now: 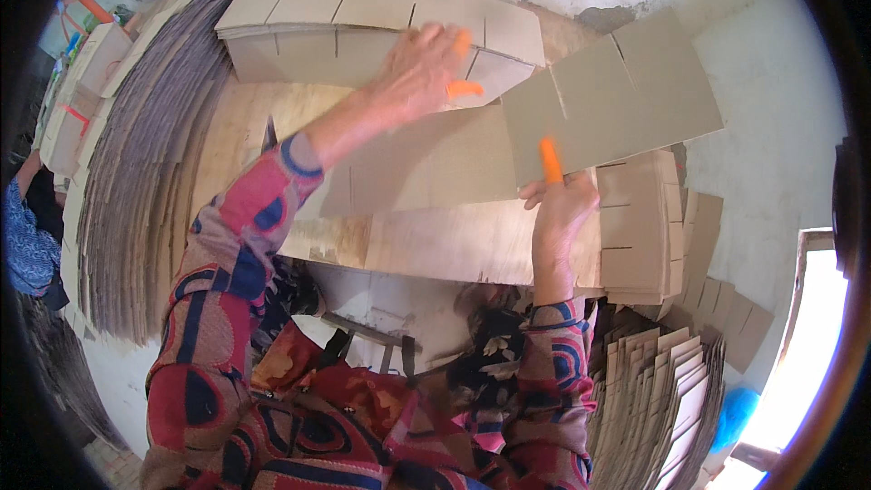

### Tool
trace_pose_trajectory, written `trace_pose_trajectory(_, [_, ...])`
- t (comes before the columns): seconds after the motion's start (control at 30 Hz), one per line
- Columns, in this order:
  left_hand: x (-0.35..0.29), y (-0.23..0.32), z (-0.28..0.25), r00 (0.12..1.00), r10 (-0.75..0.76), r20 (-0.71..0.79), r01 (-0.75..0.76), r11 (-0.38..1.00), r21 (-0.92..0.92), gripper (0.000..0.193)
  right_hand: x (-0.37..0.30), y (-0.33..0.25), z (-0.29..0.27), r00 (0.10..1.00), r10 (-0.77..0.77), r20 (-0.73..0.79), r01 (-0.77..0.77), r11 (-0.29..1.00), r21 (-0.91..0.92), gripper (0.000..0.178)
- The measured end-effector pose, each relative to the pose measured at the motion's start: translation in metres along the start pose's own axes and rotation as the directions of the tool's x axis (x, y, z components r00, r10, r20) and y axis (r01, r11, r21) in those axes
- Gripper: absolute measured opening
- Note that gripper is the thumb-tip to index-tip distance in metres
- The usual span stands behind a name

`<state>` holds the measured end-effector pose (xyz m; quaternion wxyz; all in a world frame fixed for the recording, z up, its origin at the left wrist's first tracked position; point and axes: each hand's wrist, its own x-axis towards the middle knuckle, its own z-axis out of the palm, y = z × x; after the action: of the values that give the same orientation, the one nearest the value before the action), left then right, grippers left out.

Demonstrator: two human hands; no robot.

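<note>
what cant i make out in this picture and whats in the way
All in the head view:
Left hand: blurred, its palm turned away.
Slotted sheet at the right hand: underside faces away.
Lying cardboard: right end covered by that sheet.
Person in blue: mostly cut off by the dark lens rim.
Blue thing, lower right: partly behind stacked cardboard, kind unclear.

Three orange finger covers in view, at least four cardboard stacks
Two covers are on the left hand, one on the right hand; one raised cardboard sheet shows two slits; one wooden table, one blue item, one other person; the stacked sheets are too tightly packed to count.
</note>
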<state>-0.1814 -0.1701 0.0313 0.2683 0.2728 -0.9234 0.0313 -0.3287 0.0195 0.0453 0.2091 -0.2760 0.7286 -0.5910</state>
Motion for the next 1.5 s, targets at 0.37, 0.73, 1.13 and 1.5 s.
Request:
trace_pose_trajectory(0.37, [0.034, -0.062, 0.051, 0.961, 0.109, 0.254, -0.202, 0.905, 0.374, 0.019, -0.005, 0.003, 0.014, 0.996, -0.012, 0.091, 0.006, 0.998, 0.066, 0.015])
trace_pose_trajectory(0.73, [0.035, -0.055, 0.023, 0.968, 0.227, 0.106, -0.223, 0.974, -0.049, 0.035, -0.006, 0.006, 0.012, 0.990, -0.044, 0.133, 0.047, 0.999, -0.016, 0.015])
trace_pose_trajectory(1.13, [0.013, 0.009, -0.004, 0.898, 0.420, 0.126, -0.427, 0.904, 0.031, 0.036, -0.002, 0.018, 0.007, 0.988, -0.082, 0.133, 0.103, 0.982, -0.160, 0.013])
trace_pose_trajectory(1.5, [-0.016, 0.045, -0.024, 0.807, 0.573, 0.142, -0.589, 0.798, 0.127, 0.023, 0.003, -0.014, -0.001, 0.969, -0.245, 0.038, 0.248, 0.949, -0.195, 0.005])
